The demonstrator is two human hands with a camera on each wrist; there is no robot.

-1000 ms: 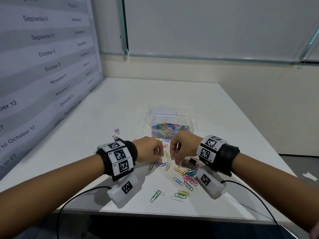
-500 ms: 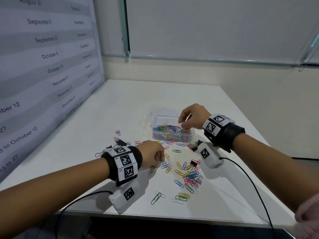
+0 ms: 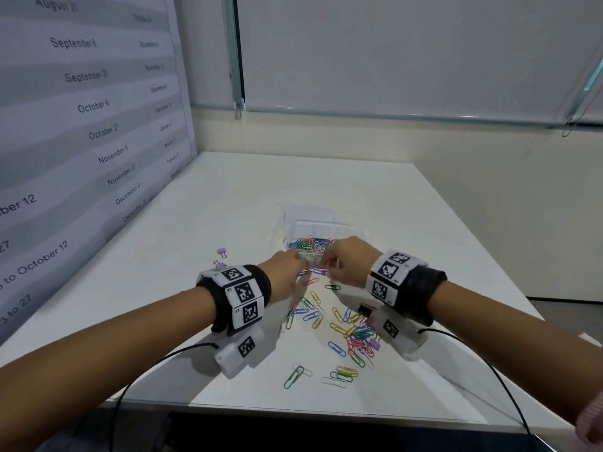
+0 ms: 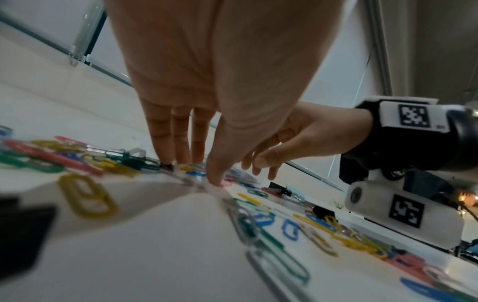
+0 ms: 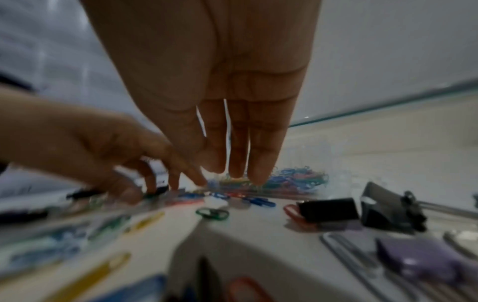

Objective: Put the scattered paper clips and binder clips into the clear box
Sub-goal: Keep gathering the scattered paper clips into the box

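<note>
- While both hands sit close together by the near side of the clear box (image 3: 313, 220), the left hand (image 3: 284, 272) points its fingers (image 4: 178, 141) down at the white table (image 3: 228, 207). They are nearly straight, and the tips touch the table among the paper clips (image 3: 354, 337). I cannot tell if the tips pinch a clip.
- A purple binder clip (image 3: 222, 252) lies well to the left of the left fingers.
- The clear box is just past the fingertips of both hands. It has many colored clips inside.
- The right hand (image 3: 347, 263) hangs its fingers (image 5: 258, 147) down, straight and side by side. The tips are just in front of the box, right above the clips there. I cannot tell if they hold one.
- More paper clips lie scattered behind both sets of fingers, toward the wrists.
- A black binder clip (image 5: 388, 208) lies to the right of the right fingers, with another purple one (image 5: 419, 257) nearer the wrist.
</note>
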